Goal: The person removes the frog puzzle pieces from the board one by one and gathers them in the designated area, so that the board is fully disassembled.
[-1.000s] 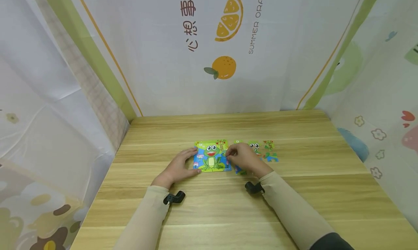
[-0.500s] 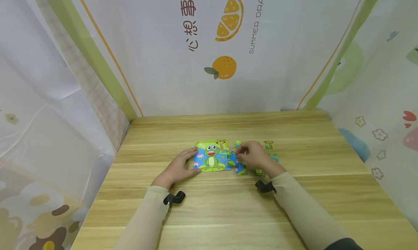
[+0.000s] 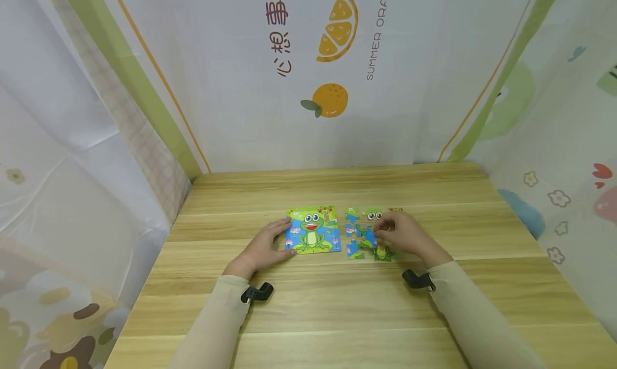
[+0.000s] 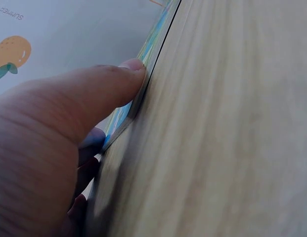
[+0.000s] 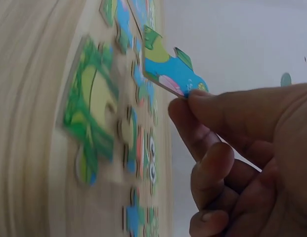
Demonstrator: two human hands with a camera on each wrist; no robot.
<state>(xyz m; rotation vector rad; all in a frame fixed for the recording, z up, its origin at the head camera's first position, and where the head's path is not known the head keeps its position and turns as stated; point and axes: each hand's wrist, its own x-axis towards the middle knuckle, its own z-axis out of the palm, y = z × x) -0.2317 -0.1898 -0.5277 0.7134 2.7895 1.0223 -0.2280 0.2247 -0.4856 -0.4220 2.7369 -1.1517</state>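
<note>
A square frog picture board (image 3: 313, 239) lies flat on the table. My left hand (image 3: 262, 247) rests at its left side, the thumb along the near edge and fingers at the left edge; in the left wrist view the thumb (image 4: 111, 86) presses the board's rim. My right hand (image 3: 407, 235) pinches a blue and green jigsaw piece (image 5: 168, 64) between thumb and forefinger, tilted and raised over the loose pieces. Beneath it lie a frog-body piece (image 5: 91, 96), a frog-eyes piece (image 3: 374, 216) and several others, partly hidden by the hand.
Loose pieces such as a lower-left corner piece (image 3: 354, 250) are laid out with gaps, right of the board. The wooden table (image 3: 308, 310) ends at a printed curtain (image 3: 241, 117) behind, with more curtains at both sides.
My right hand has moved right, away from the board's right edge to above the loose pieces, carrying the jigsaw piece. My left hand has stayed in place.
</note>
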